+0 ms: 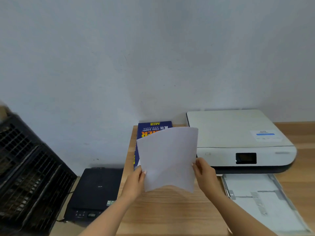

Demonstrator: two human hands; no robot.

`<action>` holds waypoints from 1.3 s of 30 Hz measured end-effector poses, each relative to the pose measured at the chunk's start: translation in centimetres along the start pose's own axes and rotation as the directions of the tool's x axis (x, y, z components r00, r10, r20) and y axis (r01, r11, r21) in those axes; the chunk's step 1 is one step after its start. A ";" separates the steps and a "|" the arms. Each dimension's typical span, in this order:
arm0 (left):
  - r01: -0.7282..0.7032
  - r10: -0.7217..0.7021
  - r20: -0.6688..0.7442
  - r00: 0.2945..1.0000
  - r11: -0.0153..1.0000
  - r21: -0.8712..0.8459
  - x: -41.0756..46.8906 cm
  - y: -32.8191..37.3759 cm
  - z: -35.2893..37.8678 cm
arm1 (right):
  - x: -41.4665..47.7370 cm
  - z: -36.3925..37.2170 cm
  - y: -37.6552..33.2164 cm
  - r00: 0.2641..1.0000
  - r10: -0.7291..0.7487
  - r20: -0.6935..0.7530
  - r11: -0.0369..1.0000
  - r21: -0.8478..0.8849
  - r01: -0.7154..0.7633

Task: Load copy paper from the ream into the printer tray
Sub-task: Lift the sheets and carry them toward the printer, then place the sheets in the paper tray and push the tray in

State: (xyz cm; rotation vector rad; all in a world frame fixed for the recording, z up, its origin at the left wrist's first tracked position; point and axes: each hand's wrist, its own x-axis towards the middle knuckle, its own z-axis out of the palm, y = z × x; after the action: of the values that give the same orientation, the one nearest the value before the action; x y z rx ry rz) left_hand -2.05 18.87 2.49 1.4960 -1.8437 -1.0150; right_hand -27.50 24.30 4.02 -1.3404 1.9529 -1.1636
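A bowed stack of white copy paper is held upright above the wooden desk, between both hands. My left hand pinches its lower left edge and my right hand pinches its lower right edge. Behind the sheets lies the blue ream, partly hidden by them. To the right stands the white printer, with its paper tray pulled out flat toward me on the desk.
The wooden desk ends at its left edge near the ream. Lower to the left sits a black scanner-like device, and black slatted crates stand at the far left. A plain wall rises behind.
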 end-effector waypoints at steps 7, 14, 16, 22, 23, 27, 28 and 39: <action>-0.013 0.005 0.106 0.994 0.998 0.068 2.4 5.3 1.3 | 1.7 -5.7 0.9 0.996 0.012 -0.086 0.995 0.095 -0.003; -0.065 0.092 0.182 0.979 0.987 -0.146 2.1 11.8 8.1 | 2.3 -14.6 4.0 0.991 0.023 -0.134 0.998 0.067 -0.014; -0.064 0.099 0.184 0.978 0.980 -0.187 1.5 13.6 10.8 | 2.1 -17.3 5.5 0.988 0.023 -0.151 0.999 0.052 -0.016; -0.088 0.131 0.168 0.977 0.967 -0.240 0.2 16.7 19.0 | 1.7 -25.1 10.4 0.992 0.037 -0.119 0.997 0.064 -0.030; -0.088 0.129 0.166 0.978 0.968 -0.237 -0.1 17.1 20.2 | 1.7 -26.3 11.3 0.994 0.040 -0.102 0.997 0.070 -0.033; -0.020 0.071 0.210 0.975 0.971 -0.237 -2.0 17.9 24.6 | 1.2 -30.1 15.1 0.999 0.039 -0.017 0.997 0.063 -0.038; 0.005 0.051 0.227 0.973 0.971 -0.238 -2.8 18.3 25.5 | 1.0 -30.8 16.1 0.999 0.045 0.006 0.997 0.065 -0.045; 0.257 -0.150 0.322 0.935 0.911 -0.322 -10.0 17.6 31.3 | -3.7 -32.9 22.8 0.961 0.129 0.243 0.988 0.049 -0.145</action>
State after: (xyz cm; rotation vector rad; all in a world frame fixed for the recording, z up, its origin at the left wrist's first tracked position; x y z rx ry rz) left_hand -34.55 36.89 -0.15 1.3897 -1.5868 -1.6555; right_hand -62.85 43.26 1.08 -1.2281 1.7873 -0.9457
